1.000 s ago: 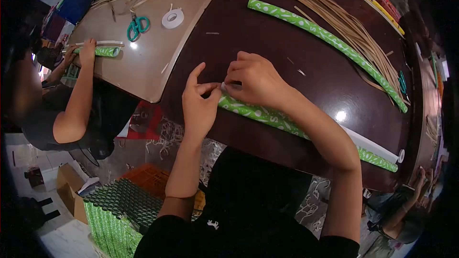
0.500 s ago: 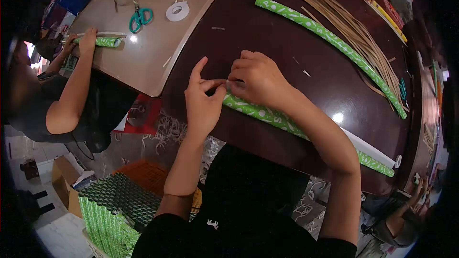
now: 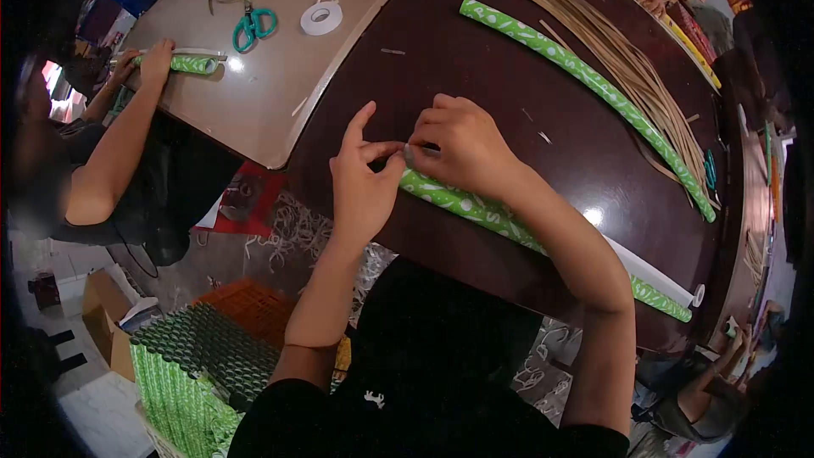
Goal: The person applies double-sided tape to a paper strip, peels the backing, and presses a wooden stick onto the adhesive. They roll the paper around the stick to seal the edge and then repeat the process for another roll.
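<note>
In front of me, a green roll of paper with white print (image 3: 475, 210) slants along the table's near edge. My left hand (image 3: 363, 191) is at its upper left end, thumb and index fingertips pinched together and the index's neighbours raised. My right hand (image 3: 462, 140) meets it there with curled fingers. Something small and pale shows between the fingertips, too small to name. My right forearm crosses over the roll and hides part of it. Alongside its lower right end lies a white roll (image 3: 651, 271).
Beyond lies another green roll (image 3: 585, 76) beside long brown strips (image 3: 627, 55). Teal scissors (image 3: 253, 30) and a white tape roll (image 3: 321, 19) rest on the lighter table (image 3: 271, 93). A person's hands (image 3: 153, 68) hold a green roll at left. Below stands a crate of green rolls (image 3: 182, 390).
My view has shifted slightly. Both hands stay at the roll's end with the fingertips together, and the right fingers have moved only a little.
</note>
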Demonstrator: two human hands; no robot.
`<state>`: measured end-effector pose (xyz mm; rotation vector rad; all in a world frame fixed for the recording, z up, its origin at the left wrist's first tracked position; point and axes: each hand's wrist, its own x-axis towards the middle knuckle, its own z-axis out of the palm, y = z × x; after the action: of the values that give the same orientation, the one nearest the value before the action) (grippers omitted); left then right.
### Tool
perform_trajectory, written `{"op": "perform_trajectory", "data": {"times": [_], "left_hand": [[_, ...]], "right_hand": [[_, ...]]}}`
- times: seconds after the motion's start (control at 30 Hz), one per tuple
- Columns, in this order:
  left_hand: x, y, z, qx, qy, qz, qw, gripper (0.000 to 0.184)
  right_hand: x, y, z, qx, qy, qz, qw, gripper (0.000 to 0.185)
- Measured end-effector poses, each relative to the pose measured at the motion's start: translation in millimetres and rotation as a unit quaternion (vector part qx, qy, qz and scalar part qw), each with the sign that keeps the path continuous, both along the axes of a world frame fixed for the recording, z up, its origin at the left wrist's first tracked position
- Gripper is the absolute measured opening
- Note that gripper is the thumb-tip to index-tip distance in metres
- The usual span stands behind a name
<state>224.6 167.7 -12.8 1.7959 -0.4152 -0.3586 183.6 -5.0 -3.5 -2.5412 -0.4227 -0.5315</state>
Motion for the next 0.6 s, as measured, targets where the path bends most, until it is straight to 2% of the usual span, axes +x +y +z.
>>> {"op": "perform_trajectory", "data": {"times": [0.23, 0.6], "left_hand": [[-1.5, 0.6, -2.9, 0.022, -0.041, 0.002, 0.999, 0.066], [-1.4, 0.9, 0.0, 0.011, -0.034, -0.003, 0.999, 0.066]], "right_hand": [[0.0, 0.2, -4.6, 0.030, 0.014, -0.012, 0.999, 0.007], [0.0, -2.4, -5.6, 0.090, 0.051, -0.011, 0.995, 0.009]]}}
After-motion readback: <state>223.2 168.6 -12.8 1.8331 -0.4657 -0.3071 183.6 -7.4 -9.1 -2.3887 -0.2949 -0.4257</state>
